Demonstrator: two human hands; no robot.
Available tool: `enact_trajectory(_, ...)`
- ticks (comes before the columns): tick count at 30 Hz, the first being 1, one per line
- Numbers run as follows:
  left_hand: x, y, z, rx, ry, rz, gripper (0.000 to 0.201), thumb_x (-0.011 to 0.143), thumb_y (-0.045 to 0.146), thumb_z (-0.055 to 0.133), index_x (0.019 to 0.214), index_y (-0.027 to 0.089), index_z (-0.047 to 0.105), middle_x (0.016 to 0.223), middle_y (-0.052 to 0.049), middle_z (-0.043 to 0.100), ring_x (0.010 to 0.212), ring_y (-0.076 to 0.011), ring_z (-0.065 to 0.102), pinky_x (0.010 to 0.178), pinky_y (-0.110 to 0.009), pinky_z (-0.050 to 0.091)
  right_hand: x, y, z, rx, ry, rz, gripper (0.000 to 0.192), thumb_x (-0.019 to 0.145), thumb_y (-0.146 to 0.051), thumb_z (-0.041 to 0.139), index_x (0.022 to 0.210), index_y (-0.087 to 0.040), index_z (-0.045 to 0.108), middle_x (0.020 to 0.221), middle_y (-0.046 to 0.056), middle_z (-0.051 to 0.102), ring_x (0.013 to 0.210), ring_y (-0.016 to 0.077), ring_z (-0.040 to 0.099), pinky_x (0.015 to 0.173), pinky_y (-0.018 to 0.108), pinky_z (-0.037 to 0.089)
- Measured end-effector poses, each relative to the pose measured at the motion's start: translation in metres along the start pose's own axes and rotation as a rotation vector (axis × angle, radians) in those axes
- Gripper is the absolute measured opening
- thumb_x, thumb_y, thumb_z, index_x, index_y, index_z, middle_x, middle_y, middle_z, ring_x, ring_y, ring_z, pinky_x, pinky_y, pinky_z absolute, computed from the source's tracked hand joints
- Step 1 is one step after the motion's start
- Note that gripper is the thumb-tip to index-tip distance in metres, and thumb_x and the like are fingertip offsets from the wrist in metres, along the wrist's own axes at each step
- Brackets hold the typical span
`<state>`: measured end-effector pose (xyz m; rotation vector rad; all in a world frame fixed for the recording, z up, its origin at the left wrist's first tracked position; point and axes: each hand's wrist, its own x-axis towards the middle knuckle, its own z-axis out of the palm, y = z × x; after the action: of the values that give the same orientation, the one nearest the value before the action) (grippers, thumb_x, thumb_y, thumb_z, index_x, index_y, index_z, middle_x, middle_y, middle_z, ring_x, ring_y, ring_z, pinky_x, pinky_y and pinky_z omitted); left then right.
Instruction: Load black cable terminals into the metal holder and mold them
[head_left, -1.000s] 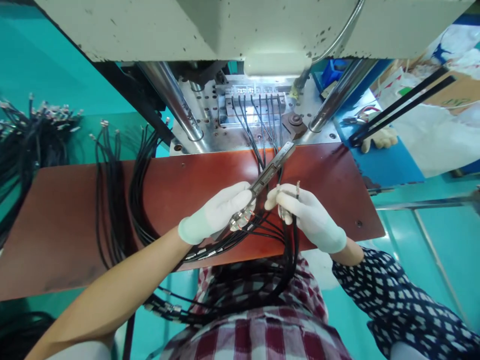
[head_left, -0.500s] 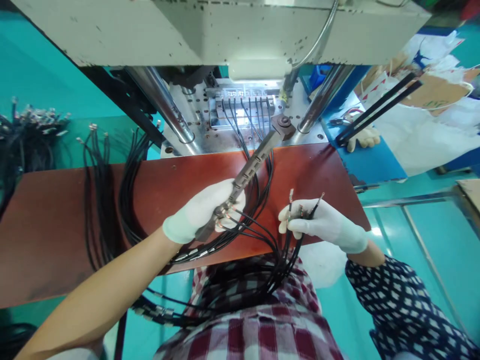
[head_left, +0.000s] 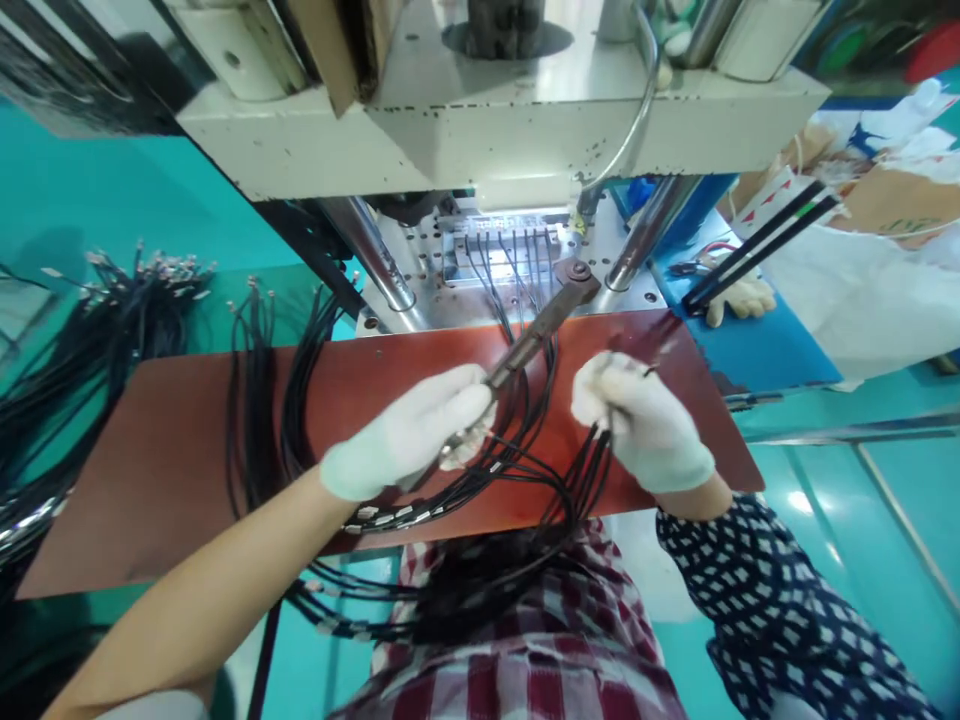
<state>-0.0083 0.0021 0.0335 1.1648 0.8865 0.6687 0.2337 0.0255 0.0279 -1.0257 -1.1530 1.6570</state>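
My left hand [head_left: 439,420], in a white glove, is closed round the lower part of a long dark metal bar [head_left: 541,328] with slots along it and a bolted block at its top end. Ends of black cables sit at the bar under my left fingers. My right hand [head_left: 626,405], also gloved and slightly blurred, is closed on a bunch of black cables [head_left: 592,465], whose tips poke out above the fingers. The cables loop down over my lap. Under the bar, more black cables [head_left: 517,300] run from the metal fixture [head_left: 499,255] in the press.
A press with a cream-coloured head [head_left: 420,150] and steel columns [head_left: 379,250] stands ahead of a reddish-brown board [head_left: 172,450]. Cable bundles [head_left: 259,410] hang over the board at left, with a larger pile [head_left: 142,310] beyond. Spare gloves [head_left: 739,290] lie on a blue surface at right.
My right fingers have closed further round the cables, and the hand has turned and lifted slightly. My left hand still grips the bar, its thumb now over it. The view has shifted.
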Motion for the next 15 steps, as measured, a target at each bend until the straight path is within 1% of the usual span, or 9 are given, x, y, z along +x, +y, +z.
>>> enact_trajectory(2, 0.008, -0.014, 0.005, 0.066, 0.043, 0.060, 0.037, 0.095, 0.051, 0.048, 0.086, 0.015, 0.052, 0.069, 0.001, 0.048, 0.053, -0.0068, 0.042, 0.046, -0.019, 0.037, 0.001, 0.002, 0.017, -0.243, -0.055, 0.038, 0.032, 0.077, -0.038, 0.071, 0.057, -0.016, 0.058, 0.057, -0.001, 0.053, 0.053, 0.0087, 0.043, 0.052, 0.025, 0.031)
enact_trajectory(4, 0.014, -0.024, 0.008, 0.065, 0.074, 0.100, 0.038, 0.097, 0.051, 0.046, 0.085, 0.015, 0.053, 0.067, 0.002, 0.049, 0.054, -0.0077, 0.042, 0.050, -0.020, 0.037, 0.003, 0.007, 0.028, -0.335, -0.074, 0.034, 0.027, 0.077, -0.032, 0.070, 0.059, -0.016, 0.058, 0.060, -0.001, 0.056, 0.061, 0.0113, 0.049, 0.061, 0.026, 0.038)
enact_trajectory(5, 0.016, -0.027, 0.009, 0.051, 0.088, 0.116, 0.038, 0.097, 0.050, 0.046, 0.085, 0.015, 0.053, 0.067, 0.001, 0.050, 0.055, -0.0082, 0.042, 0.051, -0.021, 0.037, 0.004, 0.010, 0.032, -0.340, -0.087, 0.039, 0.025, 0.077, -0.031, 0.069, 0.060, -0.016, 0.057, 0.061, -0.001, 0.057, 0.063, 0.0118, 0.049, 0.063, 0.026, 0.039)
enact_trajectory(7, 0.018, -0.031, 0.009, 0.018, 0.101, 0.134, 0.037, 0.097, 0.050, 0.046, 0.086, 0.015, 0.054, 0.068, 0.001, 0.053, 0.057, -0.0096, 0.044, 0.054, -0.023, 0.038, 0.007, 0.016, 0.035, -0.334, -0.094, 0.056, 0.024, 0.077, -0.030, 0.068, 0.061, -0.017, 0.055, 0.060, -0.002, 0.055, 0.061, 0.0115, 0.047, 0.061, 0.026, 0.038)
enact_trajectory(10, 0.018, -0.031, 0.008, -0.017, 0.113, 0.147, 0.036, 0.097, 0.049, 0.047, 0.090, 0.015, 0.057, 0.068, 0.000, 0.054, 0.060, -0.0113, 0.045, 0.057, -0.025, 0.039, 0.011, 0.021, 0.036, -0.330, -0.080, 0.080, 0.026, 0.075, -0.030, 0.069, 0.061, -0.017, 0.051, 0.059, -0.003, 0.051, 0.060, 0.0106, 0.044, 0.059, 0.026, 0.036)
enact_trajectory(12, 0.018, -0.031, 0.009, -0.029, 0.108, 0.149, 0.035, 0.097, 0.047, 0.047, 0.093, 0.015, 0.058, 0.070, 0.000, 0.055, 0.063, -0.0122, 0.047, 0.062, -0.026, 0.042, 0.013, 0.021, 0.037, -0.341, -0.087, 0.095, 0.027, 0.075, -0.030, 0.068, 0.060, -0.017, 0.050, 0.058, -0.004, 0.050, 0.060, 0.0105, 0.043, 0.059, 0.026, 0.035)
enact_trajectory(15, 0.017, -0.031, 0.009, -0.016, 0.077, 0.179, 0.034, 0.099, 0.045, 0.044, 0.093, 0.015, 0.059, 0.079, -0.002, 0.058, 0.073, -0.0140, 0.051, 0.072, -0.027, 0.044, 0.015, 0.018, 0.038, -0.347, -0.145, 0.111, 0.027, 0.076, -0.028, 0.066, 0.056, -0.017, 0.050, 0.057, -0.003, 0.051, 0.059, 0.0109, 0.044, 0.060, 0.026, 0.036)
